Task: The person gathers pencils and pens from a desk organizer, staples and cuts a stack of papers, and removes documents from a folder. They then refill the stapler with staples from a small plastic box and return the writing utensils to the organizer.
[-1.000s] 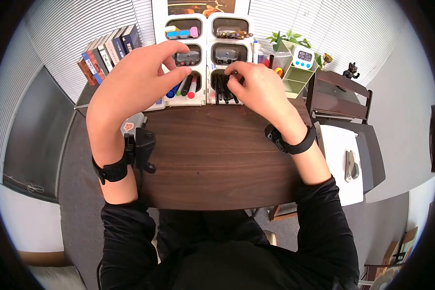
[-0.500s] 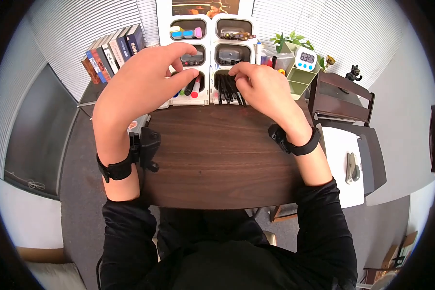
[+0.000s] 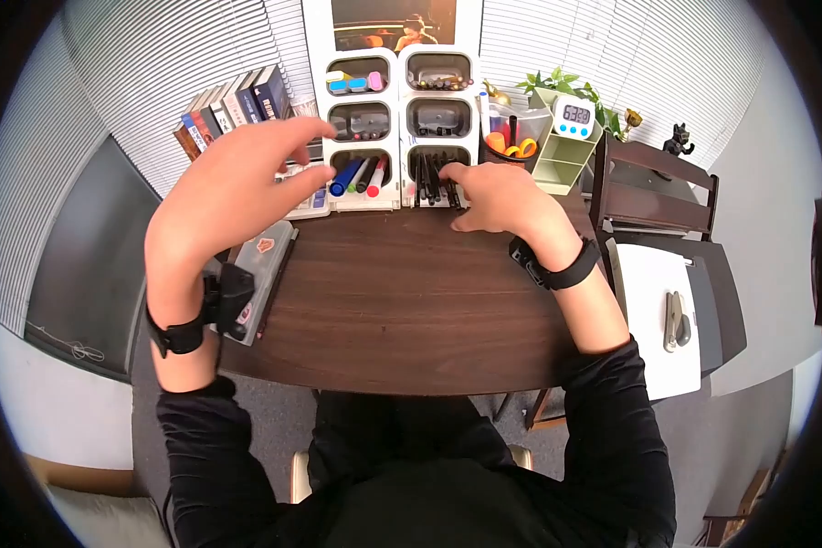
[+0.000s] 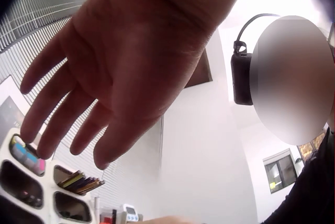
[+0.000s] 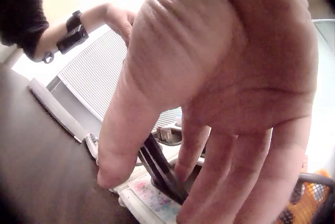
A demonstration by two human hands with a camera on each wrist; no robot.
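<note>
My left hand [image 3: 233, 187] hovers left of the white organizer [image 3: 398, 187], its fingers spread and holding nothing; the left wrist view shows the bare palm of this hand [image 4: 125, 62]. Blue, green, black and red markers [image 3: 375, 175] lie in the lower left compartment, beside its fingertips. My right hand [image 3: 507, 199] is at the lower right compartment, over the right side of the black pens [image 3: 431, 181]. In the right wrist view, dark pens [image 5: 157, 164] show between the parted thumb and fingers of this hand [image 5: 225, 67]; whether a fingertip touches them is unclear.
Right of the organizer stand a mesh cup with orange-handled scissors [image 3: 525, 148] and a green shelf [image 3: 557, 173] with a white timer [image 3: 575, 115]. A grey case [image 3: 263, 269] lies at left. Books [image 3: 247, 99] stand behind my left hand; a stapler [image 3: 672, 321] rests on paper at right.
My left hand has moved left, away from the marker compartment, uncovering more markers. My right thumb has parted from the fingers, and that hand sits slightly lower. The head view has shifted.
</note>
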